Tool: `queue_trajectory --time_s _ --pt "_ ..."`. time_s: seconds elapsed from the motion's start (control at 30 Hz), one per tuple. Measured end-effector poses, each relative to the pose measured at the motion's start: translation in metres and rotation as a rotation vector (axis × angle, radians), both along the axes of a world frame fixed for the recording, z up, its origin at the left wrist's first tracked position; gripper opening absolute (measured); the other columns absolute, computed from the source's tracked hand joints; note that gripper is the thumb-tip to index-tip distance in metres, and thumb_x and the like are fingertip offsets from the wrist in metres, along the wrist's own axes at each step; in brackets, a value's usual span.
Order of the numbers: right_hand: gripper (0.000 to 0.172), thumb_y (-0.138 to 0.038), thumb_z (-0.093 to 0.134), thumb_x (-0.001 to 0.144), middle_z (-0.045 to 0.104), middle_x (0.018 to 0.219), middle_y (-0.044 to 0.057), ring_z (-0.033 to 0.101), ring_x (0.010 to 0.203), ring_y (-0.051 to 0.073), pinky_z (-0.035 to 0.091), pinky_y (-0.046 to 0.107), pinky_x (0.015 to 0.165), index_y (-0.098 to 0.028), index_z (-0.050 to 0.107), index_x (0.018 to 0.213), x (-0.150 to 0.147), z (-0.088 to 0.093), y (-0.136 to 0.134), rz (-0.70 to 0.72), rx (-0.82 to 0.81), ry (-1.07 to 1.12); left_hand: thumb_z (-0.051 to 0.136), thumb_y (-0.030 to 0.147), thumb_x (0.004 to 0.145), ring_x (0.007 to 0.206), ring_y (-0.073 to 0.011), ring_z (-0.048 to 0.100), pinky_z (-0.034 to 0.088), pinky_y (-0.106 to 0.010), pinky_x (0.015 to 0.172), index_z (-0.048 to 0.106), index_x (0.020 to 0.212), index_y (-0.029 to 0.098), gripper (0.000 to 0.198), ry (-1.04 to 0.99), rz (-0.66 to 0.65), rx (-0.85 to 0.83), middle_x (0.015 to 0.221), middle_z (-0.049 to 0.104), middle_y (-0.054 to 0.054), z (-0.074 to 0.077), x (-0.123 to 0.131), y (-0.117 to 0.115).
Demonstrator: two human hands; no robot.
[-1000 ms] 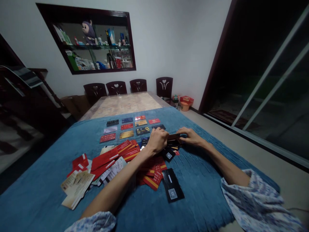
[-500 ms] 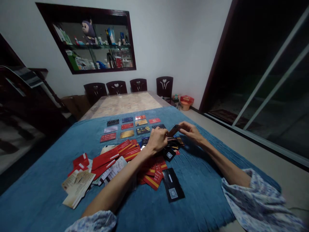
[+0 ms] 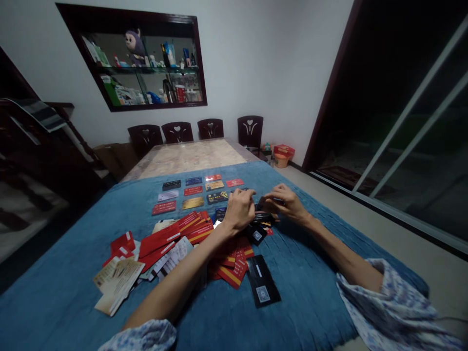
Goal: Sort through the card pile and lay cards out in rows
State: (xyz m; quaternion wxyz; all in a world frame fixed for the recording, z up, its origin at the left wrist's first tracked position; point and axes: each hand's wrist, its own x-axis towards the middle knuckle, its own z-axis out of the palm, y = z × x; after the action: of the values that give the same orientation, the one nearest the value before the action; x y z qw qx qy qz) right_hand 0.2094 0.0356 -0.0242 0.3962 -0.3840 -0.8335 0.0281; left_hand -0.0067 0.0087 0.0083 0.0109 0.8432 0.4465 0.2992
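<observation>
My left hand [image 3: 239, 210] is curled over the pile of cards, its fingertips bent down; what lies beneath them is hidden. My right hand [image 3: 287, 204] pinches a dark card [image 3: 261, 203] just right of it, slightly above the pile. Below both hands are stacked dark cards [image 3: 263, 218] and a small black sleeve with a square code [image 3: 256, 234]. Beyond my left hand, several cards lie in rows, among them a black and gold card [image 3: 217, 197], a gold card [image 3: 192, 203] and a red card [image 3: 164, 207].
Red paper sleeves [image 3: 161, 243] spread left of my hands, with cream paper folders [image 3: 119, 287] farther left. A larger black sleeve [image 3: 263, 282] lies nearer me. A blue cloth [image 3: 310, 302] covers this end of the table; chairs [image 3: 249, 130] stand at the far end.
My hands have moved slightly apart. The right fingers have curled in and lowered with the dark card, and my left index finger has lifted. The laid-out cards have not moved.
</observation>
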Motion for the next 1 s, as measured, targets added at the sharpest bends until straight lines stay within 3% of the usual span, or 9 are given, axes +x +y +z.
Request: queue_trajectory --time_s 0.37,0.5,0.63,1.0 --pt "0.026 -0.038 0.053 0.095 0.069 0.081 0.008 0.051 0.091 0.025 0.036 0.041 0.083 -0.024 0.074 0.091 -0.014 -0.009 0.001 -0.012 0.112 -0.154 0.047 0.011 0.089 0.101 -0.0218 0.058 0.041 -0.038 0.090 0.059 0.104 0.018 0.020 0.115 -0.025 -0.082 0.099 0.070 -0.005 -0.013 0.003 0.001" --pt "0.022 -0.031 0.055 0.093 0.071 0.089 0.008 0.052 0.092 0.025 0.036 0.040 0.082 -0.023 0.072 0.102 -0.011 -0.010 -0.001 -0.018 0.117 -0.171 0.047 0.008 0.086 0.102 -0.0226 0.058 0.040 -0.038 0.089 0.058 0.104 0.019 0.024 0.136 -0.004 -0.092 0.102 0.069 -0.006 -0.011 0.000 0.003" --pt "0.030 -0.024 0.055 0.089 0.071 0.096 0.010 0.052 0.094 0.026 0.038 0.040 0.082 -0.022 0.067 0.117 -0.007 -0.010 -0.003 -0.028 0.088 -0.191 0.046 0.007 0.085 0.103 -0.0237 0.058 0.039 -0.038 0.090 0.056 0.107 0.019 0.028 0.138 0.046 -0.104 0.104 0.069 -0.007 -0.008 -0.003 0.003" --pt "0.044 -0.029 0.056 0.090 0.064 0.103 0.011 0.051 0.095 0.026 0.037 0.038 0.082 -0.023 0.058 0.134 -0.007 -0.010 -0.004 -0.073 -0.015 -0.341 0.045 0.008 0.082 0.104 -0.0263 0.057 0.037 -0.040 0.089 0.054 0.115 0.020 0.036 0.183 0.166 -0.156 0.108 0.070 -0.008 -0.004 -0.005 -0.001"
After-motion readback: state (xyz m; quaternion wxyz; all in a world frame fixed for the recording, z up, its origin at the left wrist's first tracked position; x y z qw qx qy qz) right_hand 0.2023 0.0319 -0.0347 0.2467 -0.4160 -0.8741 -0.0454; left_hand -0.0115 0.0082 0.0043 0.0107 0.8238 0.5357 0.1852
